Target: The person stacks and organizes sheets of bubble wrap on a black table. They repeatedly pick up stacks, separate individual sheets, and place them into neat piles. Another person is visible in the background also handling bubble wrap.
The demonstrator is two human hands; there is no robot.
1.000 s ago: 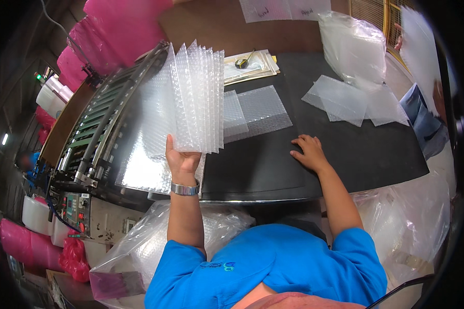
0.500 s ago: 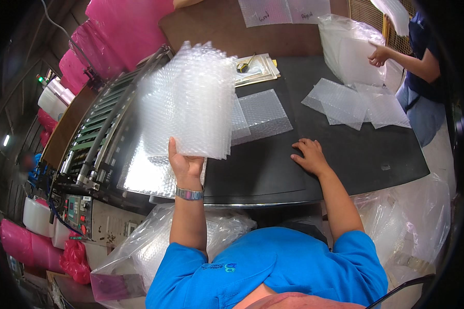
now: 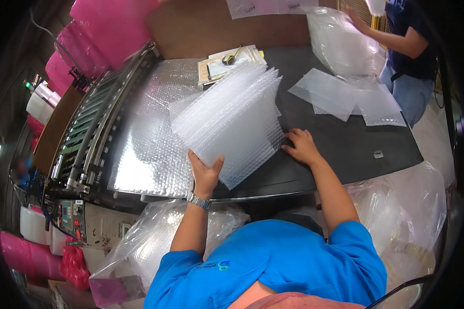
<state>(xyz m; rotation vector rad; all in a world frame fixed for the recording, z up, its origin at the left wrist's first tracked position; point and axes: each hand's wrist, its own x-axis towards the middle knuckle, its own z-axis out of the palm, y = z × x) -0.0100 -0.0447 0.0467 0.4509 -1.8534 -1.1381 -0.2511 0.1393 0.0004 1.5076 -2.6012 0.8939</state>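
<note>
A stack of clear bubble wrap sheets (image 3: 237, 129) lies tilted over the dark table in front of me. My left hand (image 3: 205, 174) grips its near left edge, thumb on top, with a metal-banded watch at the wrist. Resting on the table at the right edge of the stack is my right hand (image 3: 301, 148), its fingers apart and slightly bent. Its fingertips come up to the sheets; whether they touch them I cannot tell. Left of the stack, a wide shiny sheet of bubble wrap (image 3: 149, 149) runs out from the roller machine (image 3: 100, 118).
Papers (image 3: 247, 54) with a tape measure (image 3: 229, 59) lie at the back. Loose bubble wrap pieces (image 3: 327, 95) sit on the right of the black table (image 3: 345, 149). Beyond, a co-worker (image 3: 410, 46) reaches to a clear plastic bag (image 3: 340, 46). A control box (image 3: 72, 216) stands left.
The raised stack has come down and turned, its top leaning right, onto the table beside my right hand. The co-worker's arm has moved up over the plastic bag.
</note>
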